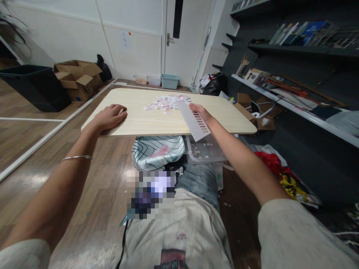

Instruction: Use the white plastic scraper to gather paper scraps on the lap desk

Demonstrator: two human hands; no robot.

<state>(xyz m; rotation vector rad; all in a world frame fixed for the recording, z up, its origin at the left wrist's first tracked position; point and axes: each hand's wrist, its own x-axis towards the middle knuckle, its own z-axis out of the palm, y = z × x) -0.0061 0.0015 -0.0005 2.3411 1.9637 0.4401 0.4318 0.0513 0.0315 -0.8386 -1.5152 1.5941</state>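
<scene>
A low, light wooden table (146, 121) stands in front of me. My left hand (110, 116) rests palm down on its near left corner, fingers loosely curled, holding nothing. My right hand (200, 112) grips a white card (193, 121) printed with a column of pink and red swatches; the card slants over the table's near edge. Just beyond the card lies a pile of small pink and white paper scraps (166, 102) on the tabletop. A thin bangle (77, 158) circles my left wrist.
A clear plastic bin (206, 151) with scraps and a patterned cushion (158, 151) sit under the table. Cardboard boxes (78, 78) and a black bin (36, 87) stand at the left. Dark shelves (294, 101) with brushes and books line the right; bags litter the floor.
</scene>
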